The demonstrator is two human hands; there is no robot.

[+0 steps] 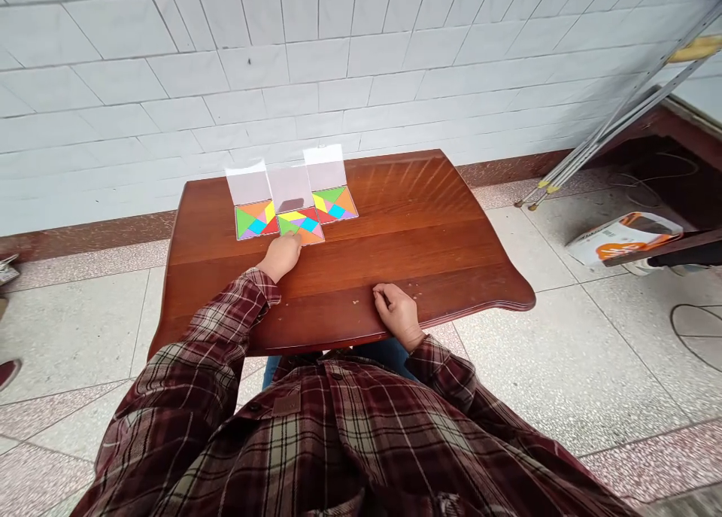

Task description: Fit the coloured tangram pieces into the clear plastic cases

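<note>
Three square tangram puzzles with colourful pieces lie near the back of the wooden table, each with a clear lid raised behind it. The left tangram (pixel 248 220) and the right tangram (pixel 338 205) flank the middle tangram (pixel 307 227), which sits a little nearer to me. My left hand (pixel 280 256) is at the middle tangram's near left corner, fingers curled onto it and covering part of its orange and pink pieces. Loosely closed, my right hand (pixel 397 311) rests on the table's front edge, with nothing visible in it.
The brown wooden table (pixel 406 235) stands close to a white tiled wall (pixel 338 58). Crutches (pixel 598 141) lean at the right. A white and orange package (pixel 626 238) and a loose cable (pixel 699 325) are on the right side, beyond the table.
</note>
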